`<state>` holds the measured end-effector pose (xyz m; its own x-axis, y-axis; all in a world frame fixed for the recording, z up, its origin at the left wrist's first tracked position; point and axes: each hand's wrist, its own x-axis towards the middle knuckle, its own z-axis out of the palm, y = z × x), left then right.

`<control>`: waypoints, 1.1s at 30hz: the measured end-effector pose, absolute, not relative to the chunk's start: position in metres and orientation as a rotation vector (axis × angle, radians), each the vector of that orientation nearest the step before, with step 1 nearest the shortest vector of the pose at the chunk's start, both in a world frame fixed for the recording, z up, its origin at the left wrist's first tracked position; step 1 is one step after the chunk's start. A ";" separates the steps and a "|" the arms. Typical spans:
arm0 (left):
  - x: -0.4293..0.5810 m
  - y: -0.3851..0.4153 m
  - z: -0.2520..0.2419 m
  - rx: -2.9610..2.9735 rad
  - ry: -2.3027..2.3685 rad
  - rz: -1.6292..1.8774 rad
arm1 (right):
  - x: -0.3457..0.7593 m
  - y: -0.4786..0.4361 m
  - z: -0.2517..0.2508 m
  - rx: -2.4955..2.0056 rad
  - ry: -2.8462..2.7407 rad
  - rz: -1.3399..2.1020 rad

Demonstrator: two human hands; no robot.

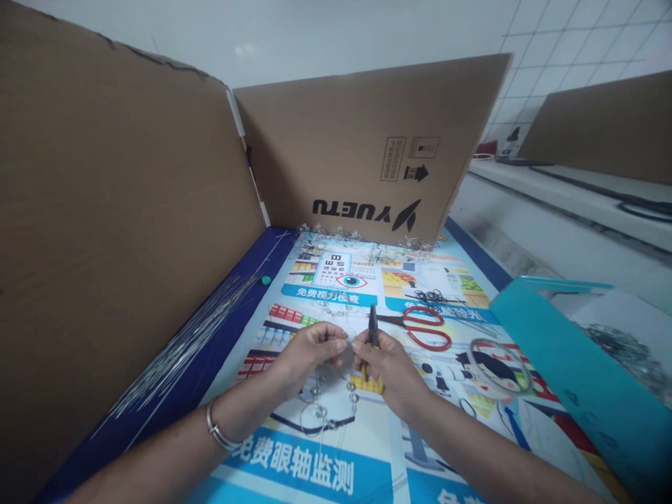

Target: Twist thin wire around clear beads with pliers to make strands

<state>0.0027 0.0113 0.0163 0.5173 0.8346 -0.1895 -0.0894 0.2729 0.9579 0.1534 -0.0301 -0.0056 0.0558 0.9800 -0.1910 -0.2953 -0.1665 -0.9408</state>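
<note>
My left hand [307,355] is closed in a pinch on a thin wire strung with clear round beads [320,412]. The beaded strand hangs in a loose loop below the fingers, over the printed sheet. My right hand [391,365] is wrapped around yellow-handled pliers [373,325], their dark jaws pointing up and away from me. Its thumb and forefinger also meet close to my left fingertips, at the wire. Just beyond it lie red-handled scissors [404,321]. The wire's finest parts are too thin and blurred to follow.
Cardboard panels [341,154] wall the left and far sides. A bundle of thin straight wires [183,343] lies at left. Clear beaded pieces [336,233] line the far edge. Rightward are black wire [433,297], a clear ring-shaped roll [474,364] and a teal box [551,343].
</note>
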 end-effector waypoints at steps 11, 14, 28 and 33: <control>0.006 0.018 0.018 1.484 0.891 0.793 | 0.150 -0.033 -0.011 -1.150 -0.954 1.397; 0.006 0.017 0.016 1.489 0.936 0.815 | 0.146 -0.034 -0.011 -1.159 -0.955 1.406; -0.008 0.017 0.011 1.019 0.698 0.745 | 0.211 -0.037 -0.013 -1.238 -2.094 -0.179; -0.007 0.016 0.005 0.990 0.700 0.720 | 0.213 -0.040 -0.007 -1.141 -2.318 -0.670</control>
<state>-0.0071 0.0163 0.0047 0.5738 0.7970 -0.1886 -0.2117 0.3668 0.9059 0.2125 -0.0402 -0.0073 -0.5450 0.5879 0.5977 0.8161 0.5355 0.2175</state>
